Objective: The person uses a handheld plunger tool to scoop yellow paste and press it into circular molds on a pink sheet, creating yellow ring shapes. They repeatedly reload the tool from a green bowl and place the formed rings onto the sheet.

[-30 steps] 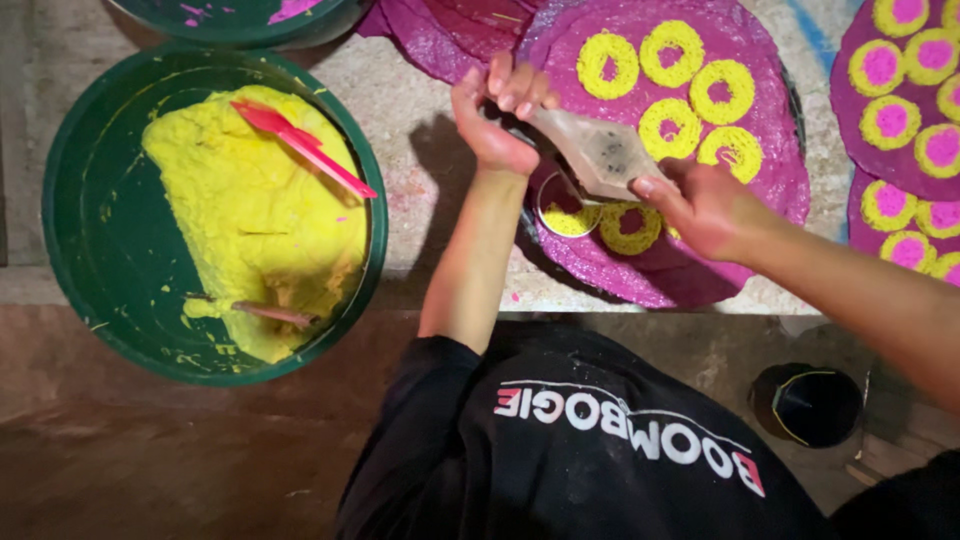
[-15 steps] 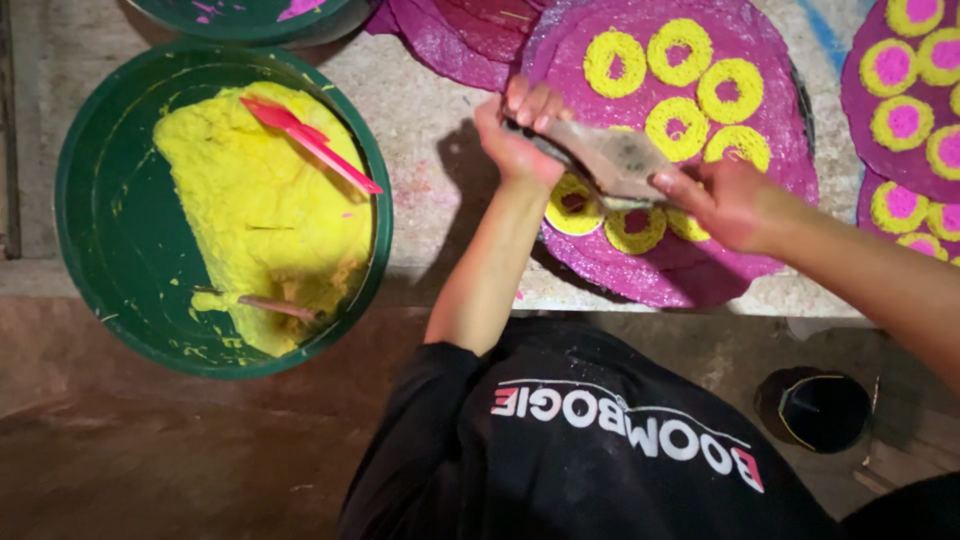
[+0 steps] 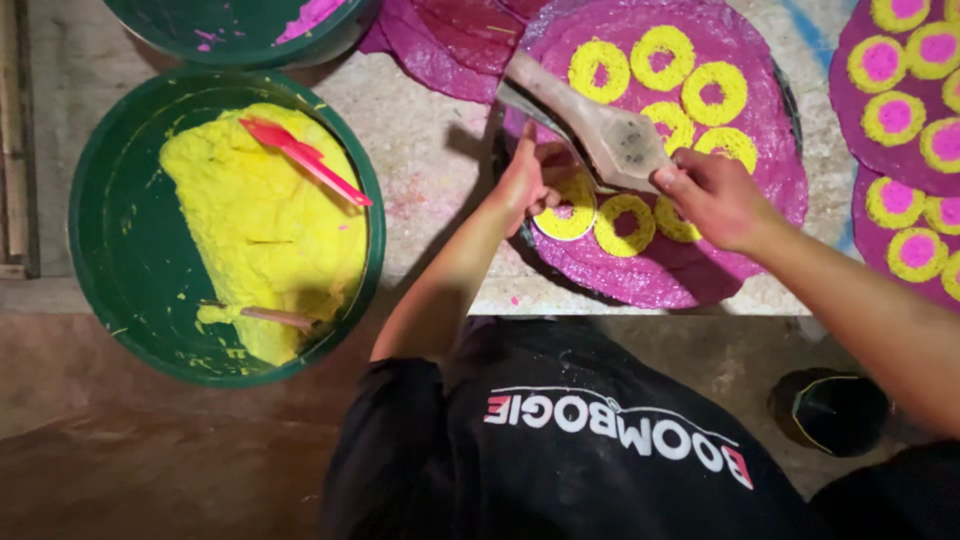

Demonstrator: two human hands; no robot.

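Wooden paddle (image 3: pixel 600 125), tilted over the magenta disc (image 3: pixel 700 275), is clasped in the right hand (image 3: pixel 715 195); the left hand (image 3: pixel 530 180) pinches a ring mould (image 3: pixel 565 210) resting on that disc, beside yellow rings (image 3: pixel 625 215).

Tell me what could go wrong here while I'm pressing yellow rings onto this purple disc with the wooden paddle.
The wooden paddle hangs over finished yellow rings, so a low swing could smear them. The left hand sits right against the newest ring, where a slipping finger might dent it. The right hand also rests over a ring on the purple disc and could flatten it.
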